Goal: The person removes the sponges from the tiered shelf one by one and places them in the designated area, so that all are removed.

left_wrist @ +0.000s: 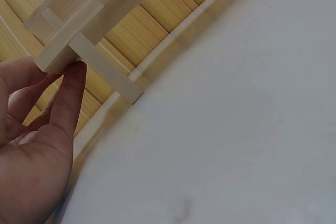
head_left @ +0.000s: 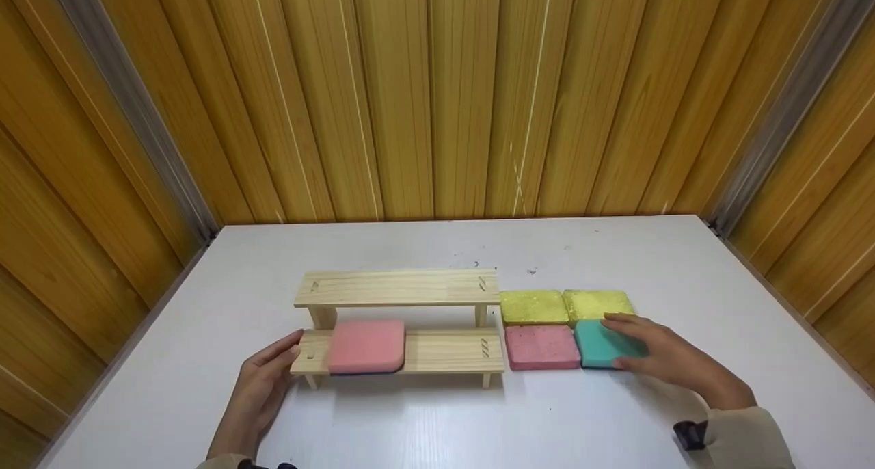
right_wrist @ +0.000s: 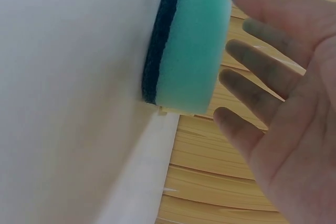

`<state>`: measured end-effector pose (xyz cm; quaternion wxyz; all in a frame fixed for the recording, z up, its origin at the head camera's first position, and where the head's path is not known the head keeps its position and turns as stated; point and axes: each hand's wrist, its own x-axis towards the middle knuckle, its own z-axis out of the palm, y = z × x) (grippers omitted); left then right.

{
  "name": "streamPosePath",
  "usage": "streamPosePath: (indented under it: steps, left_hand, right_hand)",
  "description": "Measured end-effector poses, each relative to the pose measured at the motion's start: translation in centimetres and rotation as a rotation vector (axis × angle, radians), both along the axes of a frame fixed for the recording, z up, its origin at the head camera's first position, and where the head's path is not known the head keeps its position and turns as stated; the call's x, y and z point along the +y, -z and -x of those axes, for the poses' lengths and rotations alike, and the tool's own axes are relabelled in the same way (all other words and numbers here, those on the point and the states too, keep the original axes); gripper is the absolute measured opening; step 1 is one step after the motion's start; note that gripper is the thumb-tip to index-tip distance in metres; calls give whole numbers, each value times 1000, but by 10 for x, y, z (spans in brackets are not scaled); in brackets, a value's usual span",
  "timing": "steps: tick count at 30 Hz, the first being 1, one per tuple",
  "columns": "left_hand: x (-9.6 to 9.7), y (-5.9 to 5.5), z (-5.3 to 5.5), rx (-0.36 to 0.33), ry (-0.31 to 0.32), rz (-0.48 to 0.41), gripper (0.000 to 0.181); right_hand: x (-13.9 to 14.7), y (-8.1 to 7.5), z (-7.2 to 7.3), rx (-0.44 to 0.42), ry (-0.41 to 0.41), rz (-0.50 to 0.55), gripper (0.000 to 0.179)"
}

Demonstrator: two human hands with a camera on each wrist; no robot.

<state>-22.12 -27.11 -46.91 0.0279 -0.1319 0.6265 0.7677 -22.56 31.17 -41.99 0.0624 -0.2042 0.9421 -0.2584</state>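
Observation:
A small two-tier wooden shelf [head_left: 437,351] stands on the table. My left hand [head_left: 263,377] grips the left end of its lower board, with the thumb [left_wrist: 71,95] at the underside in the left wrist view. Upon that lower board lies a pink sponge [head_left: 367,346] with a dark underside. Over on the right, my right hand [head_left: 666,353] hovers at a teal sponge [head_left: 598,344], fingers spread and thumb near its front edge. The right wrist view shows the dark scouring layer [right_wrist: 164,40] of this teal sponge against the table, and the loosely extended fingers [right_wrist: 257,59] beside it.
Left of the teal sponge lies a darker pink sponge [head_left: 542,347]. Behind them are two yellow sponges, one left [head_left: 533,307] and one right [head_left: 595,303], making a tight block near the shelf's right end. Wood-patterned panels [head_left: 458,100] wall the white table [head_left: 437,428] behind and at both sides.

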Motion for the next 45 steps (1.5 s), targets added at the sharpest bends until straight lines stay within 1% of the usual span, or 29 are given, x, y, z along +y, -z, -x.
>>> streamPosePath:
  steps: [2, 4, 8, 12, 18, 20, 22, 27, 32, 36, 43, 45]
  left_hand:
    - [0, 0, 0, -2, -4, -2, 56]
    - [0, -1, 0, -3, -6, -1, 55]
    - [1, -1, 1, 0, -13, -2, 55]
    - [1, -1, 1, -8, -21, 0, 53]
    - [0, 0, 0, 5, -27, -9, 50]
    - [0, 0, -1, 10, -24, 1, 51]
    - [0, 0, -1, 4, -20, 17, 51]
    - [1, -2, 0, -9, -16, 40, 51]
    - [1, -2, 1, -4, -17, 29, 50]
    - [1, -1, 1, 1, -19, 18, 50]
    - [1, -1, 0, -1, -22, 14, 50]
    - [1, -1, 0, 0, -22, 13, 49]
  right_hand:
    - [-1, -1, 0, -7, 17, 1, 67]
    - [-2, -2, -1, 5, 24, 4, 66]
    - [-4, -4, -2, 67, 16, 20, 63]
    - [-7, -6, -4, 114, 31, 49, 61]
    - [-13, -9, -6, 134, 65, 81, 59]
    - [-15, -9, -6, 136, 73, 85, 59]
    - [-16, -9, -7, 161, 74, 92, 58]
    - [-20, -8, -6, 214, 65, 105, 54]
    - [-25, -13, -5, 196, 72, 91, 56]
    - [-30, -16, -3, 205, 65, 93, 56]
    - [-37, -18, -1, 302, 14, 110, 52]
    - [-40, -19, 1, 316, 1, 112, 52]
